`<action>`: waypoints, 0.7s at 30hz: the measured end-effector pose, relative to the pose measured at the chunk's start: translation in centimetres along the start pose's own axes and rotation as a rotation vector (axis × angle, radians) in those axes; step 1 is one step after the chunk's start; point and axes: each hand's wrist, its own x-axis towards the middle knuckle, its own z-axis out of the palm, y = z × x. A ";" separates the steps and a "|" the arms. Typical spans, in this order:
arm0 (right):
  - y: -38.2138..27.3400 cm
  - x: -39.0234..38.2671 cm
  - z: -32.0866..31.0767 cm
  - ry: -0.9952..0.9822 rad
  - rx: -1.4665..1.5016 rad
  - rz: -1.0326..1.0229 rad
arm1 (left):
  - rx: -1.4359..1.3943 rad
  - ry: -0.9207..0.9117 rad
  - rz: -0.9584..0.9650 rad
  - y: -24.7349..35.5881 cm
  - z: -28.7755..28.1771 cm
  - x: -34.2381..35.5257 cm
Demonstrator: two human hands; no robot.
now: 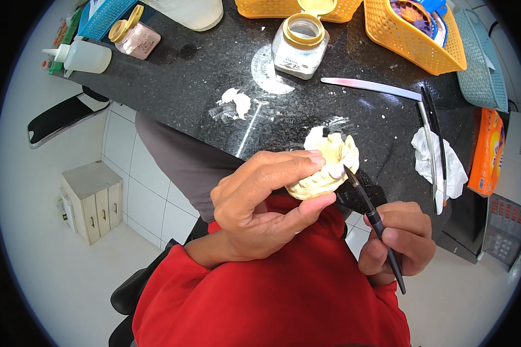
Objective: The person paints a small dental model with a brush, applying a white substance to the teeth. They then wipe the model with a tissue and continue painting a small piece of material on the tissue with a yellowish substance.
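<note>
A pale yellow dental cast [324, 168], horseshoe-shaped, is held just above the near edge of the black stone surface [214, 87], grasped between thumb and fingers of the left hand [260, 202]. The right hand [399, 237], clenched pen-style around a slim black brush [371, 217], sits at about five o'clock from the cast — the brush's long axis runs up toward eleven o'clock, tip touching a white dab on the cast's right side. Beyond, at twelve o'clock, an open jar [300, 43] with a gold rim stands on the surface; a crumpled white tissue [440, 162] lies at three o'clock, yellow baskets [411, 40] farther back.
</note>
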 end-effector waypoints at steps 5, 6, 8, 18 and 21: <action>0.1 -0.1 0.1 0.002 0.005 0.005 | 0.004 0.001 0.007 -0.1 0.0 -0.1; 0.1 -0.1 0.0 -0.001 0.001 0.006 | 0.003 0.001 0.009 -0.1 0.0 -0.1; 0.1 -0.2 -0.2 -0.007 -0.007 0.008 | 0.001 0.000 0.015 -0.2 0.0 -0.1; -0.2 -0.1 -0.3 -0.122 -0.069 0.010 | -0.024 0.006 -0.061 0.3 -0.4 0.0; -0.2 0.0 -0.3 -0.131 -0.070 0.005 | -0.031 0.011 -0.058 0.3 -0.4 0.0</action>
